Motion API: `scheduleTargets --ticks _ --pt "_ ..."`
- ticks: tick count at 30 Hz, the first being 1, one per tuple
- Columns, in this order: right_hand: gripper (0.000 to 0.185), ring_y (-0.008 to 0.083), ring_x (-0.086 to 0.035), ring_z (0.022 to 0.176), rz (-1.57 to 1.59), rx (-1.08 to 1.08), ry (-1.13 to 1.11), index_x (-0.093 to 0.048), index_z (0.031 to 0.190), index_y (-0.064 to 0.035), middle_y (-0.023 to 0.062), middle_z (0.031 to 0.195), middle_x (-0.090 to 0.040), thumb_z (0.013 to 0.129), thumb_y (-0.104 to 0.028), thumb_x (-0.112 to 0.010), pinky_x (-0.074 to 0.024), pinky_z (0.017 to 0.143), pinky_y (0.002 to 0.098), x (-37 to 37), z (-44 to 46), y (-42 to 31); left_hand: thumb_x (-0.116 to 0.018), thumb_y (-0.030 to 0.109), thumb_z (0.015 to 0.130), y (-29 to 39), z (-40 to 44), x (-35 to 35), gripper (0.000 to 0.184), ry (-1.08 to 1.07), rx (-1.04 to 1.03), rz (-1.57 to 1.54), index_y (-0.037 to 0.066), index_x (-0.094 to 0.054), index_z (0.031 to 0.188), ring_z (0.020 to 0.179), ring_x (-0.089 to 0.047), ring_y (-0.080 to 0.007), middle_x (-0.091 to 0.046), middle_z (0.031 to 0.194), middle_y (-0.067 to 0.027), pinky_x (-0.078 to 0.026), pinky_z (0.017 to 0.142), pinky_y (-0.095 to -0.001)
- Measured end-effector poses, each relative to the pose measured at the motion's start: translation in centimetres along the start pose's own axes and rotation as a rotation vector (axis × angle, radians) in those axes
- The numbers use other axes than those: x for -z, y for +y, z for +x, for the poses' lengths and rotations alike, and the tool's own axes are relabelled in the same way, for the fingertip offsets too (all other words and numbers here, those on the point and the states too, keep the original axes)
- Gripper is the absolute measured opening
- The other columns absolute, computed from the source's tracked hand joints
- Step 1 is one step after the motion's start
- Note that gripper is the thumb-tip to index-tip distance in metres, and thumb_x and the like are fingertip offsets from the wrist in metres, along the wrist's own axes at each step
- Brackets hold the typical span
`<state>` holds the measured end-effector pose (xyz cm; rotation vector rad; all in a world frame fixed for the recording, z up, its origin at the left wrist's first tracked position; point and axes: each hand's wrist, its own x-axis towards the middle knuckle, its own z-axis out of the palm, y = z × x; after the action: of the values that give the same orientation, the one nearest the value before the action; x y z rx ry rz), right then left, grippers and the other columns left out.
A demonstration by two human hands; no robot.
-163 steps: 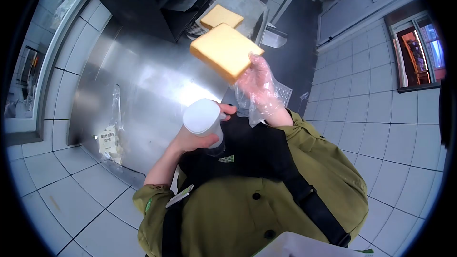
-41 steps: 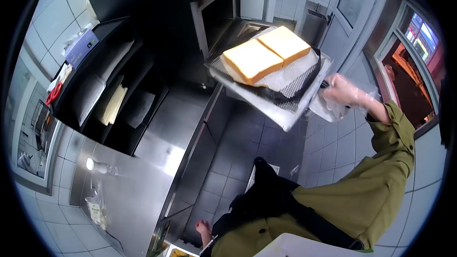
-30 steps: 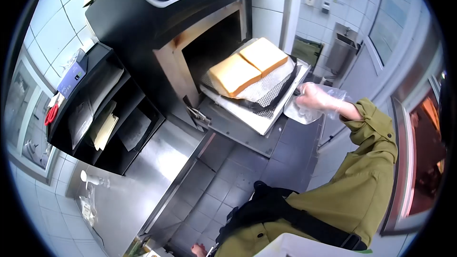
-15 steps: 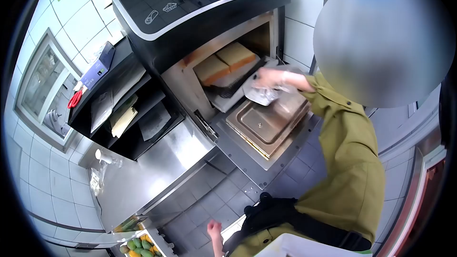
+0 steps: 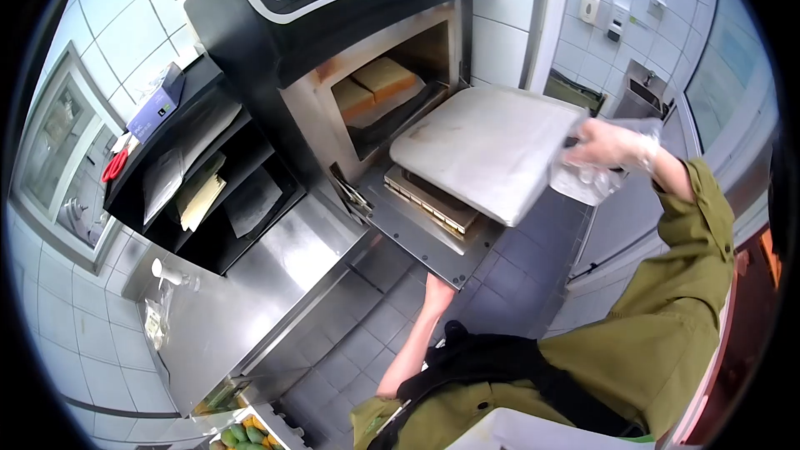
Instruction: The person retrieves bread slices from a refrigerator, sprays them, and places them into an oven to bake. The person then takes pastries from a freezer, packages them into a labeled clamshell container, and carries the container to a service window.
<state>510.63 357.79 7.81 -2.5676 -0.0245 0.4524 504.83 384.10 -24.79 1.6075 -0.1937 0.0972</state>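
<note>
My right hand point(image 5: 610, 146), with loose clear plastic around it, is closed on the end of a flat grey oven paddle point(image 5: 492, 146). The paddle is outside the oven, over the lowered oven door point(image 5: 417, 237), and partly covers a metal plate point(image 5: 437, 207) on the door. My left hand point(image 5: 436, 293) touches the door's front edge from below; its fingers are hidden. Two thick bread slices point(image 5: 385, 81) lie side by side inside the oven cavity, on a sheet over a dark rack.
A black shelf unit point(image 5: 217, 75) with papers stands left of the oven point(image 5: 250, 42). Red scissors point(image 5: 115, 167) and a purple box point(image 5: 157, 104) are on its top. Below is a steel counter point(image 5: 275, 283). A crate of mangoes point(image 5: 250, 433) sits lower left; a small sink point(image 5: 646, 92) is far right.
My right hand has drawn the paddle out of the oven to the right, and the bread stays inside. My left hand has moved from beside my body up to the oven door's edge.
</note>
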Motion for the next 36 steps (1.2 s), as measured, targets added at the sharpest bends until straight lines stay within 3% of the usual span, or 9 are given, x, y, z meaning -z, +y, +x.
scheduleTargets --ticks 3,9,16,24,26,28,32,34,36 --pt "0.034 0.006 -0.048 0.048 0.233 -0.071 0.132 -0.057 0.092 0.0053 -0.0004 0.06 -0.054 0.078 -0.025 -0.061 -0.0383 0.042 0.021 -1.3 -5.8 4.2 -0.054 -0.001 0.076 -0.4 1.0 -1.2 0.018 0.153 0.195 -0.249 -0.001 -0.056 0.094 0.078 -0.053 -0.0121 -0.059 0.084 -0.0053 -0.044 0.064 -0.0257" --pt "0.03 0.005 -0.042 0.045 0.74 -0.034 0.541 -0.054 0.076 -0.0022 -0.0016 0.056 -0.047 0.077 -0.032 -0.061 -0.0323 0.041 0.0206 -8.7 -10.5 15.0 -0.053 -0.002 0.076 0.0 1.2 -2.5 0.014 0.35 0.006 -0.173 -0.002 -0.052 0.09 0.07 -0.053 -0.0128 -0.056 0.075 -0.0031 -0.044 0.062 -0.0264" --pt "0.019 0.0075 -0.04 0.043 1.079 -0.135 0.736 -0.05 0.072 -0.0045 -0.0015 0.054 -0.043 0.076 -0.022 -0.057 -0.031 0.039 0.0226 -12.5 -0.5 27.5 -0.054 0.008 0.084 15.0 7.6 -0.2 0.031 0.158 -0.052 -0.855 0.001 -0.044 0.112 0.081 -0.061 -0.0178 -0.048 0.119 -0.0156 -0.051 0.073 -0.0262" --pt "0.021 0.0138 -0.04 0.041 1.694 -0.127 0.54 -0.045 0.062 -0.0074 0.0022 0.053 -0.042 0.081 -0.014 -0.05 -0.0329 0.037 0.0274 -18.3 16.0 41.0 -0.051 0.008 0.082 19.0 15.0 1.9 0.019 0.387 -0.259 -1.015 0.002 -0.05 0.1 0.076 -0.057 -0.0124 -0.055 0.094 -0.0087 -0.05 0.072 -0.0211" --pt "0.023 0.0146 -0.041 0.039 1.575 -0.391 0.693 -0.043 0.058 -0.0076 0.0036 0.05 -0.042 0.079 -0.014 -0.05 -0.032 0.035 0.0276 -19.3 18.6 41.7 -0.051 0.009 0.079 19.9 15.6 0.8 0.02 0.365 -0.326 -1.086 0.002 -0.049 0.097 0.082 -0.058 -0.0206 -0.053 0.097 -0.0101 -0.049 0.077 -0.0264" --pt "0.013 0.0146 -0.044 0.043 1.633 -0.307 0.572 -0.049 0.069 -0.0039 0.004 0.055 -0.045 0.079 -0.012 -0.05 -0.0362 0.038 0.0276 -21.9 20.7 45.0 -0.051 0.016 0.081 19.6 15.1 0.9 0.028 0.473 -0.245 -1.008 0.001 -0.048 0.105 0.09 -0.058 -0.0252 -0.052 0.109 -0.0143 -0.049 0.078 -0.0302" --pt "0.022 0.0147 -0.049 0.053 1.614 -0.373 0.745 -0.051 0.093 0.0047 0.0053 0.067 -0.049 0.075 -0.007 -0.048 -0.0395 0.041 0.0276 -25.1 24.4 45.4 -0.053 0.019 0.084 28.1 12.2 0.1 0.037 -0.111 0.319 -0.013 -0.002 -0.048 0.114 0.098 -0.057 -0.026 -0.056 0.111 -0.0131 -0.049 0.077 -0.0324" --pt "0.027 0.0169 -0.05 0.059 1.599 -0.473 0.825 -0.052 0.095 0.0051 0.0065 0.079 -0.05 0.073 -0.01 -0.047 -0.0415 0.046 0.0311 -26.8 26.2 44.9 -0.057 0.008 0.079 34.2 14.3 -0.9 0.009 -0.029 -0.182 0.766 0.002 -0.064 0.079 0.081 -0.063 -0.0198 -0.065 0.08 -0.0091 -0.05 0.074 -0.0289" --pt "0.031 0.0207 -0.05 0.066 1.549 -0.609 0.952 -0.052 0.095 0.0069 0.0095 0.085 -0.055 0.074 -0.016 -0.052 -0.0421 0.054 0.0344 -29.6 29.2 45.5 -0.061 0.007 0.072 38.9 19.8 -1.0 0.008 0.297 -0.725 1.073 0.002 -0.058 0.076 0.069 -0.058 -0.0153 -0.06 0.074 -0.0067 -0.046 0.066 -0.0266"
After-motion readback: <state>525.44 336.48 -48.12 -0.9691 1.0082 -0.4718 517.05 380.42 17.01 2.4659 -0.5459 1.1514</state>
